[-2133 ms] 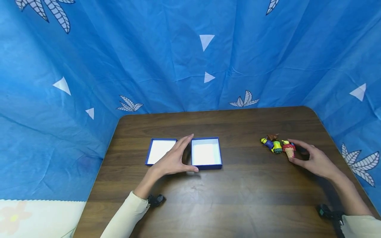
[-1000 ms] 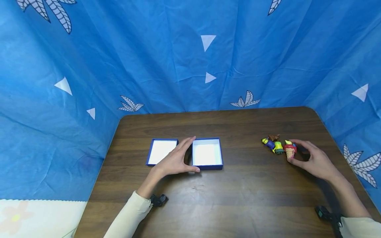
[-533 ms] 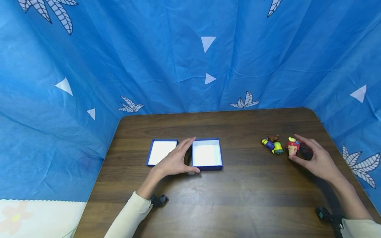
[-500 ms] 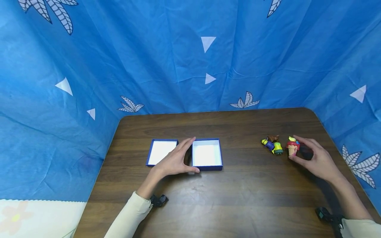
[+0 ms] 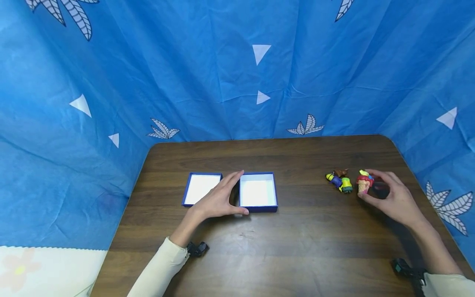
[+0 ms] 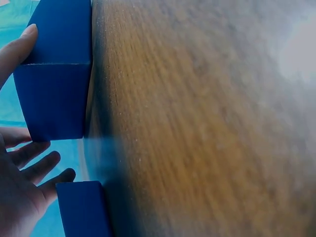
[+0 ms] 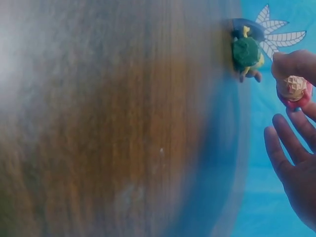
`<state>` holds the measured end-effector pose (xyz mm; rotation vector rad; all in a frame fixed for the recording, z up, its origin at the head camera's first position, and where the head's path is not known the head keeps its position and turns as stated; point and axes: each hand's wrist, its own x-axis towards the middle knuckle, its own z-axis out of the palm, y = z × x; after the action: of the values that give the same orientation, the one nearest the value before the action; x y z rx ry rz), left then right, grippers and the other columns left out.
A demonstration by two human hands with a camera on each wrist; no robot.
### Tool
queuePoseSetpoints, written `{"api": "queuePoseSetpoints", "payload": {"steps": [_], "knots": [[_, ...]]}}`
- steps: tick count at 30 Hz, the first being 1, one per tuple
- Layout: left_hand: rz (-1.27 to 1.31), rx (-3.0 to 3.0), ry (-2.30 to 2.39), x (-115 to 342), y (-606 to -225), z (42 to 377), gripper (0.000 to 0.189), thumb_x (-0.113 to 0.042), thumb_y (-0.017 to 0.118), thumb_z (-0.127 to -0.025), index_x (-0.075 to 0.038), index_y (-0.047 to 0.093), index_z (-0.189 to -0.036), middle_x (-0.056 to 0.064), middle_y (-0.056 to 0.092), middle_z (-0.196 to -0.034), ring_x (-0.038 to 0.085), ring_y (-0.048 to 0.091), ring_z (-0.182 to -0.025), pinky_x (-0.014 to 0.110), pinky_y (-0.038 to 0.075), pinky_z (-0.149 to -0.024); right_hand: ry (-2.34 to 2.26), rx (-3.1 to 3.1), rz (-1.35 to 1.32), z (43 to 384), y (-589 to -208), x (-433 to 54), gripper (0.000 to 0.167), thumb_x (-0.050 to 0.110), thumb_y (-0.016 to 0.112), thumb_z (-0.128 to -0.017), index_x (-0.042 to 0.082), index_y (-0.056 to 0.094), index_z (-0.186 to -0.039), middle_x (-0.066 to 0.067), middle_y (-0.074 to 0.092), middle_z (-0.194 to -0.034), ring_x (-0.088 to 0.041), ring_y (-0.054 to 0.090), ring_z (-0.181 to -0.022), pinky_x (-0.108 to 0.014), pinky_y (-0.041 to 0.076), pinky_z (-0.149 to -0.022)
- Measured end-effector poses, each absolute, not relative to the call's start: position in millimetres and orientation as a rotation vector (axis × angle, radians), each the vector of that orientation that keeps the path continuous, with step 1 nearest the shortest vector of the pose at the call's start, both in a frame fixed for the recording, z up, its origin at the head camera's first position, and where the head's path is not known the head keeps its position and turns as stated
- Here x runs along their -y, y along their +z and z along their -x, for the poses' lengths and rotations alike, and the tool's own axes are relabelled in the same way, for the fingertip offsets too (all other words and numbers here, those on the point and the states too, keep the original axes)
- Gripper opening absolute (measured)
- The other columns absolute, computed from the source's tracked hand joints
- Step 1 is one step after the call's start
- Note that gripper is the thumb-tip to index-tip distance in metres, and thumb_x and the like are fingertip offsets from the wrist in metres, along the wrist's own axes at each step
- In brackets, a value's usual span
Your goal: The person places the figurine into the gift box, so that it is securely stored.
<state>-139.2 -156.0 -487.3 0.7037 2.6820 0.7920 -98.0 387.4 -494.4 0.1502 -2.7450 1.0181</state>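
Observation:
In the head view my left hand point(image 5: 217, 201) spans the left side of an open blue box point(image 5: 258, 209) with a white inside. Its thumb presses the front wall and the index finger reaches the back corner; the left wrist view shows the thumb on the blue wall point(image 6: 54, 98). My right hand point(image 5: 395, 200) pinches a small ice cream cone toy point(image 5: 363, 186) with a tan cone, red top and yellow tip, between thumb and fingers. In the right wrist view the cone point(image 7: 295, 90) hangs apart from the table, its far side hidden by the fingers.
Left of the box lies its shallow blue-rimmed lid point(image 5: 202, 189), white side up, partly behind the left hand. Close to the right hand sit a yellow-and-purple toy figure point(image 5: 335, 180), a green-and-yellow one point(image 5: 346, 185) and a brown piece point(image 5: 340, 172). Blue curtains surround the table point(image 5: 297, 247).
My right hand has lifted the ice cream cone toy and drawn it slightly right, away from the other figures. The left hand stays at the box.

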Motion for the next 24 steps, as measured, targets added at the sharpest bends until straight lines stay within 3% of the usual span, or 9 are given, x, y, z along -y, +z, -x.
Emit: {"api": "queuePoseSetpoints", "payload": {"steps": [8, 16, 24], "knots": [[-0.715, -2.673, 0.810, 156.8, -486.4, 140.0, 0.126, -0.071, 0.086, -0.079, -0.029, 0.015, -0.175, -0.001, 0.022, -0.181, 0.030, 0.030, -0.166, 0.064, 0.040, -0.126, 1.008, 2.744, -0.160, 96.2, -488.2, -376.4, 0.079, 0.011, 0.096, -0.080, 0.005, 0.059, -0.150, -0.020, 0.053, -0.126, 0.018, 0.041, -0.102, 0.006, 0.036, -0.083], [-0.716, -2.671, 0.830, 157.1, -487.7, 140.2, 0.126, -0.070, 0.087, -0.079, -0.032, 0.014, -0.174, -0.001, 0.022, -0.181, 0.031, 0.030, -0.166, 0.064, 0.040, -0.126, 0.960, 2.795, -0.160, 95.9, -479.6, -366.5, 0.079, 0.020, 0.096, -0.080, 0.008, 0.061, -0.150, -0.021, 0.054, -0.127, 0.014, 0.041, -0.102, -0.005, 0.038, -0.079], [-0.721, -2.667, 0.833, 157.5, -488.8, 139.9, 0.127, -0.072, 0.086, -0.079, -0.029, 0.014, -0.175, -0.002, 0.021, -0.181, 0.030, 0.029, -0.166, 0.063, 0.040, -0.126, 0.947, 2.843, -0.190, 95.5, -472.9, -355.6, 0.081, 0.024, 0.095, -0.084, 0.011, 0.057, -0.154, -0.024, 0.053, -0.130, -0.041, 0.055, -0.112, -0.016, 0.038, -0.080]]}}
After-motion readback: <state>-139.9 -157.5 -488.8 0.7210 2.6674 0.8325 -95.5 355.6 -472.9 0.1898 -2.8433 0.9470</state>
